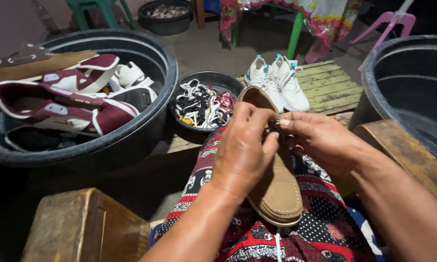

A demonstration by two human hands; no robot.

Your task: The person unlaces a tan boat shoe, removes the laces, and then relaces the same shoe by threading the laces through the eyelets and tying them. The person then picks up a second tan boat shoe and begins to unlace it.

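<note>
Concrete floor with black tubs at nine and two o'clock; tan shoe (276,189) lies on the lap, left hand (242,145) and right hand (320,140) pinching its lace (275,122) at the eyelets—best threaded taut, evenly.

A dim room with a bare concrete floor (199,48). A green plastic chair (99,7) stands far left, a pink one (395,22) far right, a floral tablecloth (325,14) hanging between them.
</note>
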